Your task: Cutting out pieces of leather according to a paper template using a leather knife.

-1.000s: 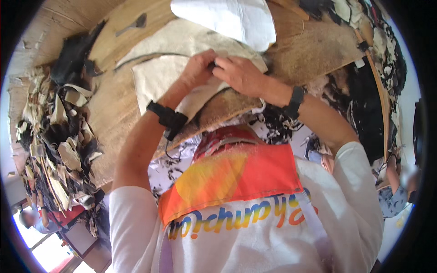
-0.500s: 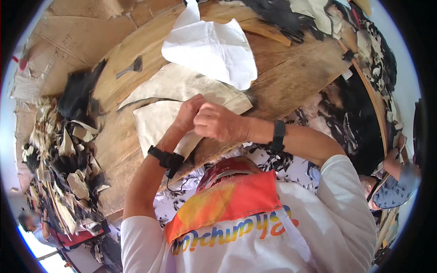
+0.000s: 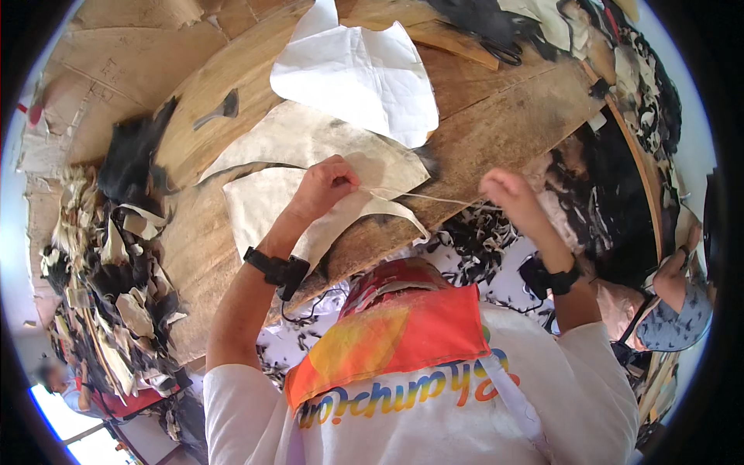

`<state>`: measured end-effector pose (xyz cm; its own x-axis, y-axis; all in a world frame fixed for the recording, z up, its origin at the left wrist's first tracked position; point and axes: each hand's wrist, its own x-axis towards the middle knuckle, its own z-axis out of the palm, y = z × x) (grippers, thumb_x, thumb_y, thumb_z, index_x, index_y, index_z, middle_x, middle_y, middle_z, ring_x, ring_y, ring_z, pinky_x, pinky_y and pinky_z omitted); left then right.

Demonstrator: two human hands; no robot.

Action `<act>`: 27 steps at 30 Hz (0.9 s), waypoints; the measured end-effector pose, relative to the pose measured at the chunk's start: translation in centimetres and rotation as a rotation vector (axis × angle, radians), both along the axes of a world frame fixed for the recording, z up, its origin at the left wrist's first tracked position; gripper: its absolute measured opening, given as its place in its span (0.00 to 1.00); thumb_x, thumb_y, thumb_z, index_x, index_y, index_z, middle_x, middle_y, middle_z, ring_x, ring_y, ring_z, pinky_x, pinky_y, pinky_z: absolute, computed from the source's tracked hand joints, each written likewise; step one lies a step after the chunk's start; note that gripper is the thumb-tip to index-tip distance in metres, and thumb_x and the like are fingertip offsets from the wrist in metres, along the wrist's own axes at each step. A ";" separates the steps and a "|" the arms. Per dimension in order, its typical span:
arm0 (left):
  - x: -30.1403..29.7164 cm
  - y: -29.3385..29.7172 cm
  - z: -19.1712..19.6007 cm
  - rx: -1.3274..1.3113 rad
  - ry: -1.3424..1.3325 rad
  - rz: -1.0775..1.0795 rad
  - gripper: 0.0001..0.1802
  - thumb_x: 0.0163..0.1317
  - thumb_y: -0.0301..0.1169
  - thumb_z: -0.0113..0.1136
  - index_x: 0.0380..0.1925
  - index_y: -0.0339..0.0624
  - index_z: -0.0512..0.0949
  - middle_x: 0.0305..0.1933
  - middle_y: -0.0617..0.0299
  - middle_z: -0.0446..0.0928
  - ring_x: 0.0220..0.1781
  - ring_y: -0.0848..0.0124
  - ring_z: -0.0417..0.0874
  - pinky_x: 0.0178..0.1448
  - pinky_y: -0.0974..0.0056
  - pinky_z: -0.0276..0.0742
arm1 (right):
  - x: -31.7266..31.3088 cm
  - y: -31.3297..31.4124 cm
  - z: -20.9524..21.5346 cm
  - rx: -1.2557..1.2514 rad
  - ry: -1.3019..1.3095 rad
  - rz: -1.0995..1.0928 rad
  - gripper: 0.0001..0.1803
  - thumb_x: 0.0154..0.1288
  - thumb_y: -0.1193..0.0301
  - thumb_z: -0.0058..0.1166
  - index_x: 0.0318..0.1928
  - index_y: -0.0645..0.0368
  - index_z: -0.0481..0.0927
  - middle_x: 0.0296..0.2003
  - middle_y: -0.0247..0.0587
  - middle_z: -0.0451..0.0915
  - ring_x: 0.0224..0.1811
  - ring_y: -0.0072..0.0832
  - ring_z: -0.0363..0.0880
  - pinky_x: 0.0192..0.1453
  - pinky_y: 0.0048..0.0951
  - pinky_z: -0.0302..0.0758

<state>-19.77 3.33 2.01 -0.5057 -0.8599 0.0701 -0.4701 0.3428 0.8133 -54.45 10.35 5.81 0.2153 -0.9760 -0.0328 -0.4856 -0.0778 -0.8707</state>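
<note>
Two cream hide pieces lie on the wooden board: an upper hide piece (image 3: 287, 132) and a lower hide piece (image 3: 260, 209), with a dark, curved gap between them on the left. My left hand (image 3: 325, 187) is closed, its fingers pinched at the upper edge of the lower piece. From those fingertips a thin pale thread (image 3: 418, 196) runs taut to my right hand (image 3: 508, 190), closed on it beyond the board's near edge. Whether a needle is in the right fingers is too blurred to tell. A white sheet (image 3: 356, 77) covers the upper piece's far part.
A flat, fan-shaped tool (image 3: 217, 110) lies on the board (image 3: 496, 132) at left. Hide scraps (image 3: 116, 271) pile up at far left. Black scissors (image 3: 504, 53) lie at the back right near a wooden strip. Another person (image 3: 674, 302) sits at right; one more is at lower left.
My right hand has moved away from my left, out to the right, drawing the thread out between them. The left hand stays at nearly the same spot.
</note>
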 end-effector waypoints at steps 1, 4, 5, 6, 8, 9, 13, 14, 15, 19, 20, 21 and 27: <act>0.0 -0.1 -0.2 0.003 -0.006 0.000 0.05 0.47 0.19 0.64 0.25 0.38 0.78 0.29 0.62 0.74 0.30 0.70 0.77 0.35 0.69 0.72 | 1.4 0.1 -0.2 -0.038 0.103 0.006 0.08 0.63 0.69 0.52 0.35 0.62 0.77 0.28 0.40 0.79 0.28 0.25 0.75 0.35 0.28 0.71; 0.5 0.1 -0.7 0.003 0.014 -0.020 0.04 0.51 0.18 0.62 0.26 0.36 0.78 0.30 0.65 0.72 0.29 0.76 0.73 0.34 0.71 0.69 | 5.7 -0.3 -0.3 -0.082 0.213 0.082 0.09 0.59 0.66 0.57 0.34 0.60 0.78 0.30 0.44 0.80 0.31 0.33 0.79 0.35 0.32 0.73; 0.5 0.1 -0.6 0.008 0.020 -0.014 0.03 0.51 0.18 0.62 0.26 0.36 0.78 0.30 0.65 0.72 0.30 0.76 0.73 0.34 0.71 0.69 | 6.7 -0.4 -0.5 -0.080 0.212 0.078 0.09 0.59 0.66 0.57 0.34 0.60 0.78 0.30 0.44 0.80 0.31 0.33 0.79 0.35 0.32 0.73; 0.4 0.0 -0.6 0.011 0.027 -0.008 0.03 0.51 0.18 0.62 0.26 0.36 0.78 0.30 0.64 0.72 0.30 0.76 0.73 0.34 0.71 0.69 | 7.5 -0.7 -0.7 -0.161 0.282 0.116 0.09 0.58 0.66 0.57 0.32 0.59 0.77 0.29 0.43 0.79 0.31 0.36 0.79 0.35 0.34 0.73; 0.3 -0.1 -0.5 0.001 0.024 -0.015 0.03 0.51 0.18 0.62 0.26 0.36 0.78 0.31 0.64 0.73 0.30 0.76 0.73 0.34 0.72 0.69 | 8.1 -1.2 -1.8 -0.243 0.351 0.155 0.09 0.56 0.66 0.58 0.31 0.58 0.77 0.29 0.43 0.79 0.31 0.39 0.79 0.34 0.36 0.73; 0.2 -0.1 -0.4 -0.008 0.023 -0.019 0.03 0.51 0.18 0.62 0.26 0.36 0.78 0.31 0.64 0.73 0.30 0.76 0.74 0.34 0.72 0.69 | 8.3 -1.5 -2.5 -0.267 0.370 0.179 0.09 0.56 0.66 0.57 0.31 0.58 0.76 0.29 0.43 0.78 0.30 0.40 0.78 0.34 0.37 0.73; 0.1 0.2 0.1 0.015 0.013 -0.005 0.03 0.51 0.18 0.62 0.26 0.35 0.78 0.31 0.64 0.73 0.30 0.76 0.74 0.34 0.72 0.70 | 8.6 -1.2 -2.4 -0.276 0.363 0.229 0.09 0.59 0.67 0.53 0.30 0.60 0.74 0.28 0.43 0.77 0.29 0.41 0.77 0.33 0.38 0.72; 0.1 0.2 0.0 0.017 0.009 0.000 0.03 0.51 0.18 0.62 0.26 0.35 0.78 0.31 0.64 0.73 0.30 0.76 0.74 0.34 0.71 0.70 | 8.5 -1.1 -2.3 -0.276 0.364 0.232 0.09 0.59 0.67 0.53 0.30 0.60 0.74 0.28 0.43 0.77 0.29 0.41 0.77 0.33 0.38 0.72; 0.1 0.2 0.0 0.020 0.004 0.004 0.03 0.51 0.19 0.63 0.26 0.35 0.78 0.31 0.64 0.73 0.29 0.76 0.74 0.34 0.71 0.70 | 8.3 -1.0 -2.1 -0.183 0.297 0.228 0.09 0.60 0.68 0.52 0.29 0.61 0.74 0.27 0.43 0.77 0.28 0.41 0.77 0.32 0.38 0.72; 0.0 0.0 0.1 0.046 -0.025 -0.003 0.04 0.50 0.19 0.63 0.26 0.36 0.78 0.30 0.64 0.74 0.29 0.75 0.74 0.35 0.71 0.71 | 8.1 -0.7 0.0 0.325 -0.033 0.296 0.10 0.60 0.68 0.51 0.29 0.63 0.75 0.24 0.45 0.79 0.26 0.40 0.78 0.32 0.36 0.72; 0.0 0.0 0.0 0.051 -0.038 0.011 0.04 0.49 0.19 0.63 0.25 0.36 0.78 0.30 0.64 0.74 0.30 0.75 0.74 0.35 0.71 0.71 | 8.1 -0.5 0.3 0.325 -0.034 0.291 0.10 0.60 0.68 0.51 0.29 0.63 0.75 0.24 0.45 0.79 0.26 0.40 0.78 0.32 0.36 0.72; 0.0 0.0 -0.1 0.056 -0.051 0.025 0.04 0.49 0.19 0.63 0.25 0.36 0.78 0.30 0.64 0.74 0.30 0.75 0.75 0.35 0.71 0.72 | 8.1 -0.1 0.6 0.292 0.036 0.282 0.10 0.59 0.67 0.52 0.30 0.63 0.76 0.24 0.45 0.79 0.27 0.39 0.79 0.32 0.35 0.72; -0.3 0.0 0.0 0.037 -0.044 0.031 0.04 0.48 0.18 0.64 0.25 0.36 0.78 0.30 0.63 0.74 0.30 0.75 0.76 0.35 0.71 0.72 | 8.3 0.7 2.4 0.162 0.081 0.394 0.10 0.57 0.67 0.54 0.32 0.62 0.79 0.26 0.45 0.80 0.29 0.37 0.80 0.35 0.33 0.74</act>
